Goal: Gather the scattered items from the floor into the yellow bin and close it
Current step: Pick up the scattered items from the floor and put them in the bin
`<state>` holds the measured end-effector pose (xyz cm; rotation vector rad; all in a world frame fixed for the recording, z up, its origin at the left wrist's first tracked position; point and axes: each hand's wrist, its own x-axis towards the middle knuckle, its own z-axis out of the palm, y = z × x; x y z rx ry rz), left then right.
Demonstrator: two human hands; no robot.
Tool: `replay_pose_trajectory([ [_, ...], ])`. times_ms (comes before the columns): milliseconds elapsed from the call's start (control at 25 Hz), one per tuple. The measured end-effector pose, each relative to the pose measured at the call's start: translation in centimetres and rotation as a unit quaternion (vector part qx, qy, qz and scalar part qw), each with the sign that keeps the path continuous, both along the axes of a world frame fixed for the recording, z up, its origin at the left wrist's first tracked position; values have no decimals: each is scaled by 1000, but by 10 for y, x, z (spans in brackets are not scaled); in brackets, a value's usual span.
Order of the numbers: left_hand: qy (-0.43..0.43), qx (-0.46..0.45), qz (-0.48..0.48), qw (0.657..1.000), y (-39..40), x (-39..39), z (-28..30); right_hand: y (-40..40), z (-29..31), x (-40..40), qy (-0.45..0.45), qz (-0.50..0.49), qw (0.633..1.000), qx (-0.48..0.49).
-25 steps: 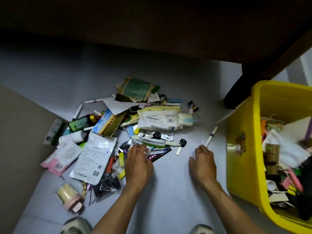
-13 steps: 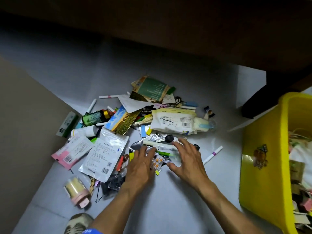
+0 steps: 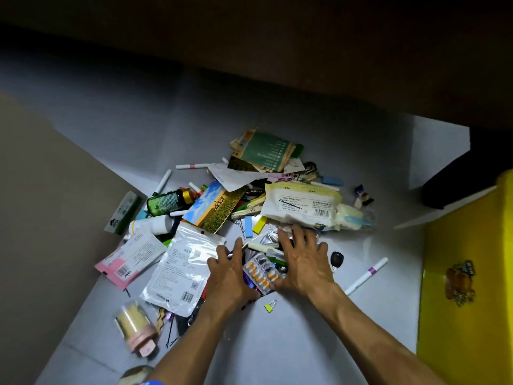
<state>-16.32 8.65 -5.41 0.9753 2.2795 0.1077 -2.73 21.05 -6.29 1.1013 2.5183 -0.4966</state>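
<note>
Both hands flat on floor pile — left hand (image 3: 231, 276) and right hand (image 3: 304, 263) flanking pill blister (image 3: 262, 272), fingers spread wide, gripping nothing. Yellow bin (image 3: 469, 287) right of blister — well apart.

- Left hand (image 3: 231, 276) lay palm down, fingers straight, just left of the pill blister (image 3: 262, 272).
- Right hand (image 3: 304, 261) spread flat, just right of it.

Pale grey tiled floor (image 3: 277, 343), dim light. Beige wall or panel (image 3: 41, 218) along the left. Dark brown furniture (image 3: 277, 37) overhangs the top, dark leg (image 3: 458, 176) at right.
</note>
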Motion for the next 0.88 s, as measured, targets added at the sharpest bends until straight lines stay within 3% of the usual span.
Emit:
replay_pose_trajectory([
  [200, -117, 101, 164, 974, 8, 3, 4, 11, 3, -2, 27, -31, 999, 4],
  [280, -193, 145, 277, 930, 11, 7, 8, 8, 4, 1, 57, -71, 996, -21],
  [360, -248, 184, 365, 878, 16, 8, 10, 4, 5, 2, 97, -155, 977, -111],
  [560, -356, 211, 471, 779, 18, 15, 13, -17, 9, 1, 200, -295, 887, -292],
  [680, -378, 218, 485, 758, 14, 25, 15, -34, 10, 2, 217, -307, 880, -292],
  [880, -388, 230, 469, 760, 17, 41, 32, -39, 24, 13, 289, -357, 812, -360],
])
